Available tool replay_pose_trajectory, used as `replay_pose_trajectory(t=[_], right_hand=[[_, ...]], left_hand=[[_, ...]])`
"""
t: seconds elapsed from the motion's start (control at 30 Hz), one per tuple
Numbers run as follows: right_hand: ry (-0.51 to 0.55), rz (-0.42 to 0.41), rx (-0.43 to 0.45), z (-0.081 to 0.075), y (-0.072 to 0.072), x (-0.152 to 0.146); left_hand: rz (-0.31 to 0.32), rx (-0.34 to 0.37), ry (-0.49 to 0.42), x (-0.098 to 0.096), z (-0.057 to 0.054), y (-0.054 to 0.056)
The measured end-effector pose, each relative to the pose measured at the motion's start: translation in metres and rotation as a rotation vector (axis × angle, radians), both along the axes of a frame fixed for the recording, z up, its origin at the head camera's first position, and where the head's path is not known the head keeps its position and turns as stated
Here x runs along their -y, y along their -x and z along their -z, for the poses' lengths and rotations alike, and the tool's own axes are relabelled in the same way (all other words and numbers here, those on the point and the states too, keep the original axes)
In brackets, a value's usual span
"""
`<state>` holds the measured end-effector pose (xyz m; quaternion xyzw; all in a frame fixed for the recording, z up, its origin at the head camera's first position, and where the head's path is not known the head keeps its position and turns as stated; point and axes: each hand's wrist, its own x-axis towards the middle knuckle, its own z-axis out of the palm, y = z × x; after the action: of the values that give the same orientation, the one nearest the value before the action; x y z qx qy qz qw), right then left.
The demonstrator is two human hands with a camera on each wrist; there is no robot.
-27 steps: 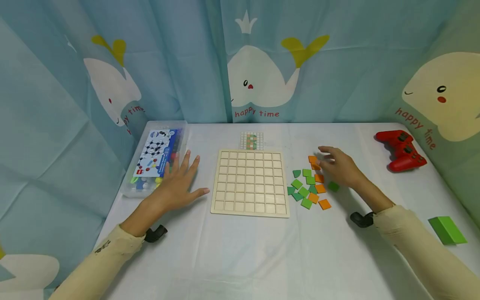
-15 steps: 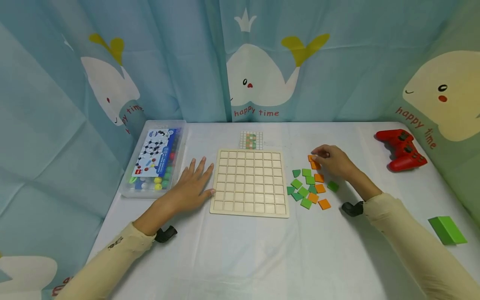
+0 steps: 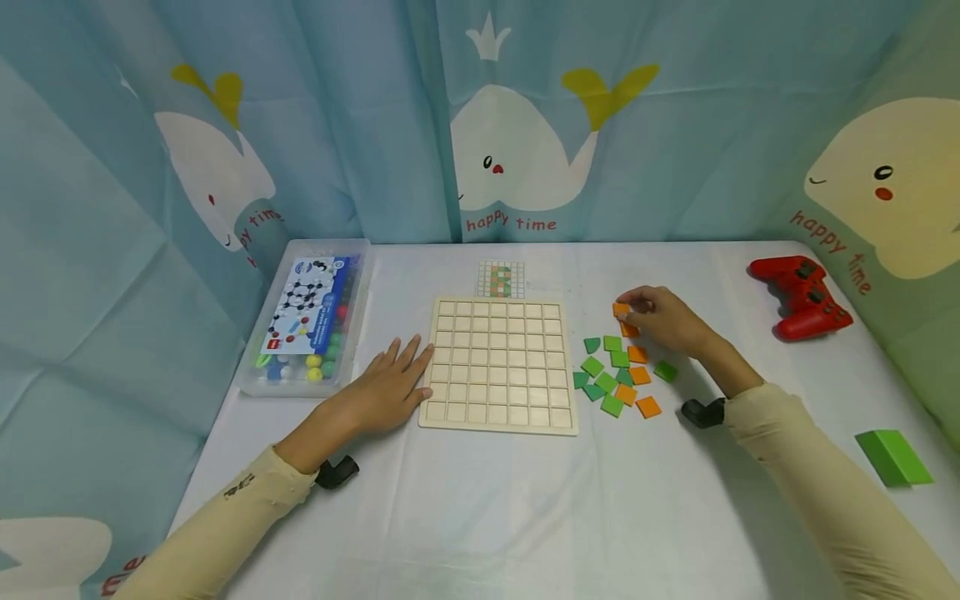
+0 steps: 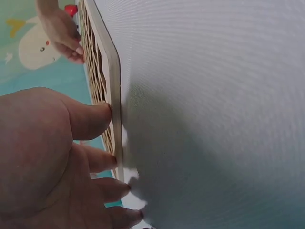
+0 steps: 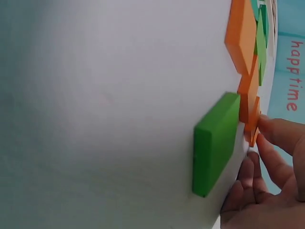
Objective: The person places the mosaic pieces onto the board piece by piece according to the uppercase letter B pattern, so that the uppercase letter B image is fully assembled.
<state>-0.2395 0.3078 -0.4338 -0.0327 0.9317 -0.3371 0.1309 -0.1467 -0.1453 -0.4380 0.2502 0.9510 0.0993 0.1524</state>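
A wooden grid board (image 3: 498,365) lies flat in the middle of the table. My left hand (image 3: 384,393) rests at its left edge with fingers spread. In the left wrist view the thumb (image 4: 93,119) touches the board's rim. Right of the board, my right hand (image 3: 666,321) pinches an orange square tile (image 3: 621,309) between thumb and index finger, at the far end of the tile group. Another orange tile (image 3: 629,330) lies just below it. Several light green tiles (image 3: 612,406) and dark green pieces (image 3: 592,344) lie between that hand and the board.
A small printed pattern card (image 3: 501,279) lies behind the board. At the left stands a clear plastic box (image 3: 352,329) of coloured balls. A red game controller (image 3: 802,298) and a green block (image 3: 894,457) are at the right; a curtain (image 3: 675,167) hangs behind.
My left hand has moved right, from beside the plastic box to the board's left edge. The right hand has shifted left and taken hold of the farthest orange tile.
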Motion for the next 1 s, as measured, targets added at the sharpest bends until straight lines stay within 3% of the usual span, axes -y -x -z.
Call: replay_pose_trajectory(t=[0.17, 0.57, 1.0], right_hand=[[-0.038, -0.033, 0.003, -0.001, 0.003, 0.000], [-0.157, -0.082, -0.140, 0.007, 0.008, 0.001], [-0.148, -0.055, -0.115, 0.000, 0.009, 0.013]], left_hand=[[-0.002, 0.031, -0.003, 0.004, -0.001, 0.001], [0.008, 0.049, -0.008, 0.004, -0.002, 0.003], [0.012, 0.065, -0.009, 0.001, -0.004, 0.003]])
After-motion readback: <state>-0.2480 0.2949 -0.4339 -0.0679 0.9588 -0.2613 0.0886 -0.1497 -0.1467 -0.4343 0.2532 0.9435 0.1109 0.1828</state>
